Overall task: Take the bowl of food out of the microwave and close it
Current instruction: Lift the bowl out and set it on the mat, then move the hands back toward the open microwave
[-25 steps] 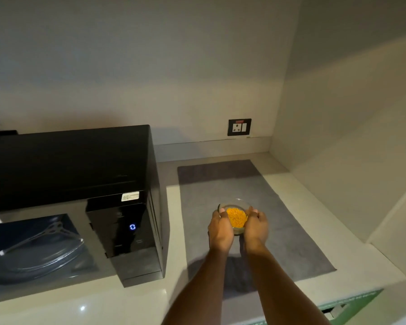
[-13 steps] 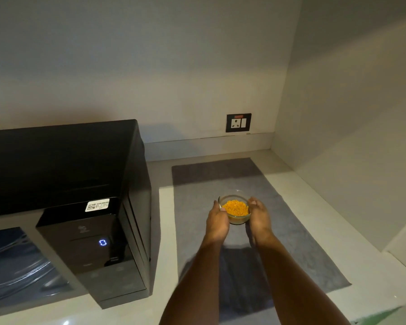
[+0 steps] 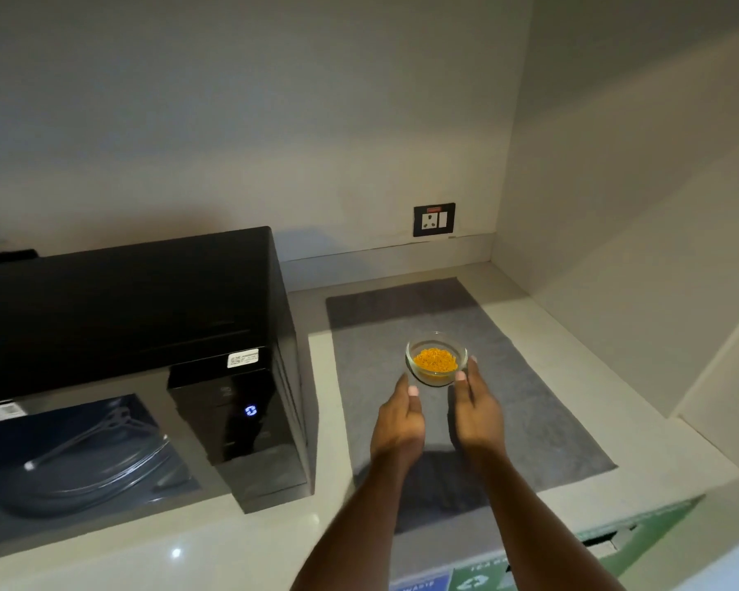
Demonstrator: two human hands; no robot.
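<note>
A small glass bowl (image 3: pixel 437 357) of orange food stands on the grey mat (image 3: pixel 530 398), to the right of the black microwave (image 3: pixel 124 300). My left hand (image 3: pixel 398 420) is just in front of the bowl, fingers apart, not touching it. My right hand (image 3: pixel 475 409) is beside it, also with fingers apart, its fingertips close to the bowl's right rim. The microwave's cavity shows its glass turntable (image 3: pixel 86 462) at the lower left; the door itself is out of view. The control panel (image 3: pixel 248 413) shows a lit blue digit.
The mat lies on a pale counter (image 3: pixel 640 420) in a corner, with a side wall close on the right. A black wall socket (image 3: pixel 434 219) sits behind the mat. Green and blue bin labels (image 3: pixel 474 582) show below the counter's front edge.
Both hands held the bowl from its sides before; now the bowl rests on the mat and both hands have let go and drawn back toward me.
</note>
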